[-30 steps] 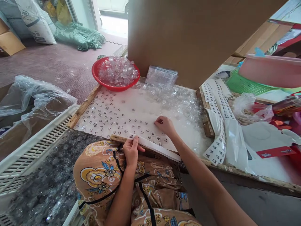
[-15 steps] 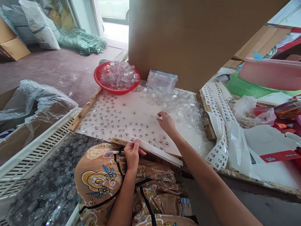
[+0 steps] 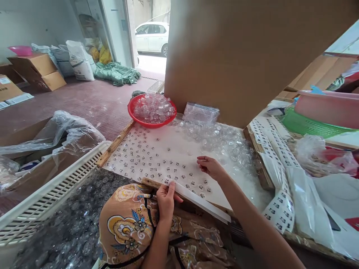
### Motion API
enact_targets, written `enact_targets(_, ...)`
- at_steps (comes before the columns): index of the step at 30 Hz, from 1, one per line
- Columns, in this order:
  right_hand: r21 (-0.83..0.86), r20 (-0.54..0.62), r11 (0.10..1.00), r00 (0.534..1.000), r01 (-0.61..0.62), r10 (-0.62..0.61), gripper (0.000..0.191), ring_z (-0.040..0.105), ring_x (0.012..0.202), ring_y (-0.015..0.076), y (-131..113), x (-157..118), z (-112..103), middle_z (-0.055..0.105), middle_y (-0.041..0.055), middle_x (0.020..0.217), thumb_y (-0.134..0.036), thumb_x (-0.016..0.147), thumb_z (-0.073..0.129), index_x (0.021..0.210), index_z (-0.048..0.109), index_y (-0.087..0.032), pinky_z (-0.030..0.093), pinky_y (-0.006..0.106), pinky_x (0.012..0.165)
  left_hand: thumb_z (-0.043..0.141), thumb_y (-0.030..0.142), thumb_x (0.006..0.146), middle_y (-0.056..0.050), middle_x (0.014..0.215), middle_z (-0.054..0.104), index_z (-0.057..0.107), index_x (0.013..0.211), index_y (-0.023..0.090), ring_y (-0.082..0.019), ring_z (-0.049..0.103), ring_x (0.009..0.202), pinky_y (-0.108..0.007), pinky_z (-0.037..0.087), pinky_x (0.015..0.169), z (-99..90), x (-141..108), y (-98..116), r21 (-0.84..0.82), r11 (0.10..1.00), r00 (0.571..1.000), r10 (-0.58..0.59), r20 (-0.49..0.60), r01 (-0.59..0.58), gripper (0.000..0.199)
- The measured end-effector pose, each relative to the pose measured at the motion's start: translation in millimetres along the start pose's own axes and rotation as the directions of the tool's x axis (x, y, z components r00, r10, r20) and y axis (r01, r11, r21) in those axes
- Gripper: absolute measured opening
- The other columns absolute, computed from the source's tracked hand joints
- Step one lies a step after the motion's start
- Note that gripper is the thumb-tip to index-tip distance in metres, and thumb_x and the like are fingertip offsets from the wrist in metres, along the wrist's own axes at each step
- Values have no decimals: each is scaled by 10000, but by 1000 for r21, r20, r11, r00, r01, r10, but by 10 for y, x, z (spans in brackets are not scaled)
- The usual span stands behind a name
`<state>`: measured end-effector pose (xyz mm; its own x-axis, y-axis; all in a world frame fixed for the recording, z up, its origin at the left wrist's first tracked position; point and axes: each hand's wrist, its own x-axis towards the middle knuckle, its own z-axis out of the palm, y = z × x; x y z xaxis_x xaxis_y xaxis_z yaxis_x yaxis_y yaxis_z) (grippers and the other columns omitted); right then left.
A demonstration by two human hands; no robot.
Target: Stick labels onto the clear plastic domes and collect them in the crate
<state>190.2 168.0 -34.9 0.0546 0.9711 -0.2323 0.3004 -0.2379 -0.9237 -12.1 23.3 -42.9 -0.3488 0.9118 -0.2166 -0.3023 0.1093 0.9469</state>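
Observation:
My left hand (image 3: 167,201) is closed at the near edge of the board, its thumb over the white strip (image 3: 200,201); whatever sits between thumb and fingers is too small to make out. Above the white board (image 3: 182,153), my right hand (image 3: 213,168) has its fingers loosely stretched and apart, with nothing visible in them. Small panda-face prints (image 3: 151,163) are scattered over the board's left and front part. Clear plastic domes (image 3: 224,144) lie heaped beyond and to the right of my right hand.
A red basin (image 3: 153,123) of clear plastic pieces stands at the far left corner. Behind it rises a large cardboard panel (image 3: 224,56). Panda sticker strips (image 3: 276,145) lie on the right. A white crate (image 3: 70,179) with many clear pieces is at lower left.
The view has tilted up and turned left, showing more floor and a car outside. My right hand's fingertips have drawn slightly nearer across the board. My left hand stays at the edge.

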Motion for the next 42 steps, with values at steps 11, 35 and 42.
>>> enact_targets(11, -163, -213, 983, 976, -82, 46, 92, 610, 582, 129, 63, -275, -301, 676, 28, 801, -220, 756, 616, 845, 624, -196, 458, 267, 562, 654, 466, 832, 31, 378, 574, 613, 699, 169, -116, 527, 336, -212, 414, 497, 23, 3, 22, 8, 1000, 1000, 13, 5, -13, 328)
enact_targets(35, -406, 261, 642, 755, 651, -601, 169, 646, 877, 189, -293, -1280, 604, 688, 90, 999, -222, 961, 492, 889, 645, -215, 489, 301, 740, 565, 486, 907, 70, 368, 526, 512, 670, 207, -108, 469, 336, -215, 323, 445, 21, -11, 45, 50, 998, 998, 44, 36, -46, 371)
enact_targets(42, -129, -92, 928, 928, 349, -361, 191, 563, 654, 151, -245, -656, 153, 616, 21, 716, -388, 797, 651, 782, 605, -204, 480, 285, 611, 562, 463, 913, 48, 369, 563, 510, 638, 209, -106, 468, 357, -217, 379, 513, 18, -7, 46, 48, 997, 998, 60, 25, -61, 377)
